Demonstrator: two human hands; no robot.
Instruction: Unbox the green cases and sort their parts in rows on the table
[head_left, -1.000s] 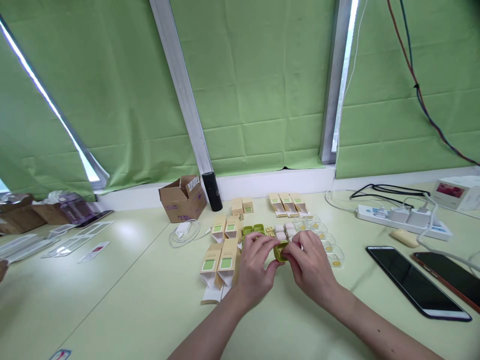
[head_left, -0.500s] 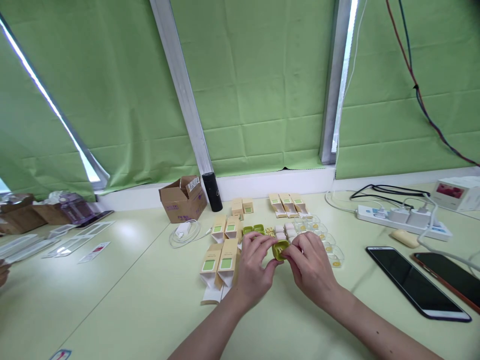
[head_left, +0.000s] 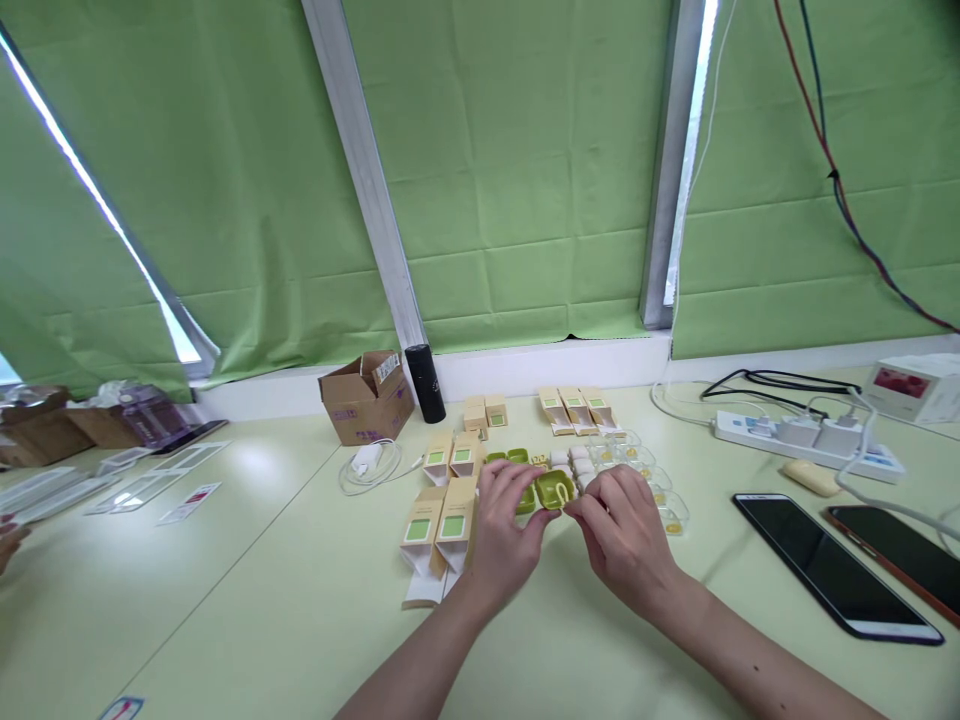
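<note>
My left hand (head_left: 506, 530) grips a small olive-green square case (head_left: 550, 487) by its left edge, with its hollow side showing. A thin pale yellow loop (head_left: 562, 494) shows at the case's lower right. My right hand (head_left: 624, 535) is closed in a pinch right beside that corner; whatever lies between its fingertips is too small to make out. More green cases (head_left: 517, 455) sit just behind my left hand. Past the held case are small yellow pieces (head_left: 540, 460), white-pink blocks (head_left: 580, 455) and clear domed shells (head_left: 672, 512) with yellow bits inside.
Open-ended cartons with green labels (head_left: 454, 525) stand left of my hands, and more cartons (head_left: 574, 408) are at the back. A cardboard box (head_left: 367, 405), black bottle (head_left: 425, 383) and white charger (head_left: 366, 459) lie beyond. Phones (head_left: 832, 565) and a power strip (head_left: 806, 445) are right.
The green case has tipped so more of its hollow shows, and the pale loop is now visible. My right fingertips have shifted slightly down along its edge. At far left, another person's hand has moved slightly.
</note>
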